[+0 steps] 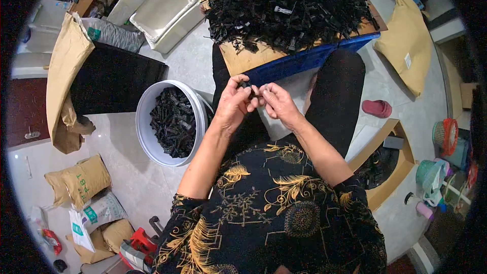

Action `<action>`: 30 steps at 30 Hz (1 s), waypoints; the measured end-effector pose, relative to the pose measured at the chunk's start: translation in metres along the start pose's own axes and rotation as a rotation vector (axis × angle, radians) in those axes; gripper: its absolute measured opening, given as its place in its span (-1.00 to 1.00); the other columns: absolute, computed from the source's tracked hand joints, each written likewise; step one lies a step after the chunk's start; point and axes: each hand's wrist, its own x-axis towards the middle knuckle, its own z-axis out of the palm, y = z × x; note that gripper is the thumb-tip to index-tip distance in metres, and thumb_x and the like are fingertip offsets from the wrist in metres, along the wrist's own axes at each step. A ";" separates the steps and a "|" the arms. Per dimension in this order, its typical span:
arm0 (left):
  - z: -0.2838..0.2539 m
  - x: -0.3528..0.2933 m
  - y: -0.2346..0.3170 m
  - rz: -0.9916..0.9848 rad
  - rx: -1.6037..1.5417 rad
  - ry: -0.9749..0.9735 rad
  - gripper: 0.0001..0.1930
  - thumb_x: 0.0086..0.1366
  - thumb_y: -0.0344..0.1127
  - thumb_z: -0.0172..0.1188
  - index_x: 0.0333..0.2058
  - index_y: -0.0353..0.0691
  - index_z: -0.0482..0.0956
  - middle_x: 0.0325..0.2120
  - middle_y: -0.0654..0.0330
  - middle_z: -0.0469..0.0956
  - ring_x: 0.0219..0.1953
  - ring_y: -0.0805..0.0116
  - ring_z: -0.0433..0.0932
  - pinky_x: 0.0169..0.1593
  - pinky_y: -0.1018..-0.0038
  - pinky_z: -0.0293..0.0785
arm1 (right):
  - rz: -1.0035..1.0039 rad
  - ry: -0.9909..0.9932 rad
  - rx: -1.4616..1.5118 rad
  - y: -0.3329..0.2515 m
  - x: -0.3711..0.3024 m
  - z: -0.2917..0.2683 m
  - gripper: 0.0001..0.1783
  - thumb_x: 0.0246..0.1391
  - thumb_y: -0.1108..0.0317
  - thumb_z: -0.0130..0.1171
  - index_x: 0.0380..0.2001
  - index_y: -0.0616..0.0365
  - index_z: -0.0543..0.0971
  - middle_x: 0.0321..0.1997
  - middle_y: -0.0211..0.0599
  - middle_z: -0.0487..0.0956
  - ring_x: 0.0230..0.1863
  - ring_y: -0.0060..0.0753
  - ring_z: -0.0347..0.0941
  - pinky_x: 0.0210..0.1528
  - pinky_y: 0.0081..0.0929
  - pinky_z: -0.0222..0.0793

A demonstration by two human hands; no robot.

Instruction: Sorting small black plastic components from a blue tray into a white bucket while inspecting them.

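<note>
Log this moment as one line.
Left hand: holding black part | right hand: close beside, grip unclear | white bucket: left, black pieces inside | black heap: ahead

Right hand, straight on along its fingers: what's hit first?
Likely the left hand, with its small black piece, just left of the right hand; touching or slightly apart, depth unclear.

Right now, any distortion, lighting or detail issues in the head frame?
Head view: strong fisheye bending toward a black, noise-speckled border; head view: in the pile of black parts, dark pieces merge, so single outlines are hard to separate; head view: soft shadow on the tiled floor left of the white bucket; head view: small black piece in the left hand too dark to make out.
</note>
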 end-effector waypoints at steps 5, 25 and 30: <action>-0.003 -0.001 0.001 -0.116 -0.034 0.043 -0.62 0.21 -0.36 0.04 -0.01 -0.20 0.23 -0.42 0.17 0.47 -0.56 0.47 0.45 -0.54 0.68 0.34 | -0.088 -0.021 0.033 -0.008 -0.001 -0.002 -0.81 0.16 0.26 -0.05 -0.25 0.15 0.37 -0.51 -0.39 0.44 -0.76 -0.81 0.11 -0.76 -0.86 -0.04; 0.005 0.000 -0.004 -0.135 0.564 -0.121 -0.64 0.24 -0.43 -0.03 0.03 -0.23 0.26 -0.44 0.23 0.46 -0.47 0.50 0.46 -0.40 0.61 0.42 | 0.001 -0.007 -0.048 0.002 0.009 -0.007 -0.78 0.12 0.23 0.03 -0.26 0.14 0.43 -0.59 -0.61 0.36 -0.70 -0.87 0.09 -0.70 -0.83 -0.08; 0.005 -0.002 -0.004 0.043 1.003 -0.049 -0.65 0.22 -0.48 -0.06 0.01 -0.26 0.29 -0.40 0.20 0.47 -0.43 0.50 0.44 -0.34 0.57 0.44 | 0.057 0.042 -0.121 0.004 0.013 -0.002 -0.71 0.19 0.18 -0.11 -0.18 0.16 0.37 -0.66 -0.60 0.27 -0.74 -0.81 0.07 -0.75 -0.82 -0.08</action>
